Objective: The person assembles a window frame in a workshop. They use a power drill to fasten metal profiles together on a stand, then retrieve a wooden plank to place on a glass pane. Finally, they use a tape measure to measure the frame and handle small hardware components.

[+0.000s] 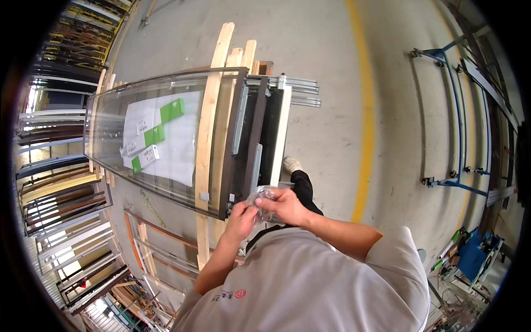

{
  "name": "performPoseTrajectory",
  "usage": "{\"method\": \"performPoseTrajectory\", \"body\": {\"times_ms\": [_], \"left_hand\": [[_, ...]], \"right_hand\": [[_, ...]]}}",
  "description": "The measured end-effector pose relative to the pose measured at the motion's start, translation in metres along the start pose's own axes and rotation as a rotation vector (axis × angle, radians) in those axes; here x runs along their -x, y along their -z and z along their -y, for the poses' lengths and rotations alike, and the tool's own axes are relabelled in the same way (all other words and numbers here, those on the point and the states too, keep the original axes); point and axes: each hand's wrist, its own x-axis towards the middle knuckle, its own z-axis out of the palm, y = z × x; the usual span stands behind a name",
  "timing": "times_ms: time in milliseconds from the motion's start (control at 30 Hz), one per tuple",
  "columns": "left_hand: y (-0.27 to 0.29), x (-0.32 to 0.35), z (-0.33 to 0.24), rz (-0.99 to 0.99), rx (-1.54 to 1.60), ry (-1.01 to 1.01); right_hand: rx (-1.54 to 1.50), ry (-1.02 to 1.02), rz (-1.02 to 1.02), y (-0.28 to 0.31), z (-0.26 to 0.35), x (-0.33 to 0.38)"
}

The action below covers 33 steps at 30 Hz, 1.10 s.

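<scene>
A crumpled clear plastic bag point(262, 195) is pinched between both of my hands, close in front of my body. My left hand point(241, 218) grips its lower left side with the fingers closed. From the right, my right hand point(284, 206) holds the bag with thumb and fingers pressed together. What the bag contains, if anything, I cannot make out. Just beyond my hands lies a large dark-framed glass panel point(177, 83), flat on wooden bars. On the glass rests a white sheet point(180, 144) with several green and white boxes point(153, 134) on it.
Wooden bars point(206, 133) stick out past the panel, and metal rails point(301, 84) jut from its right end. A yellow line point(365, 127) crosses the floor. Blue wheeled racks point(458, 122) stand at the right. Shelves of long profiles point(61, 182) line the left.
</scene>
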Motion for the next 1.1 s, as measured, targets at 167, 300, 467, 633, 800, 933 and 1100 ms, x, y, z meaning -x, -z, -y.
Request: {"method": "performPoseTrajectory", "body": {"times_ms": [167,300,467,633,800,933,1100], "left_hand": [[-0.094,0.034,0.027,0.332,-0.315,-0.15],[-0.168,0.082,0.075,0.434,-0.454,-0.203],[-0.257,0.141,0.147,0.628,-0.036,-0.133],[-0.314,0.217,0.165,0.772,-0.472,-0.43],[-0.416,0.234,0.185,0.834,-0.328,-0.493],[-0.519,0.273,0.213,0.913,-0.247,-0.398],[-0.669,0.309,0.255,1.088,-0.56,-0.564]], "right_hand": [[-0.111,0.299,-0.315,0.015,-0.025,0.145],[0.045,0.429,-0.582,0.012,-0.072,0.258],[0.041,0.375,-0.755,0.019,-0.091,0.401],[0.216,0.47,-0.925,0.0,-0.142,0.505],[0.062,0.726,-0.913,0.02,-0.155,0.592],[-0.139,0.931,-0.865,0.054,-0.179,0.681],[-0.268,1.113,-1.14,0.125,-0.205,0.81]]}}
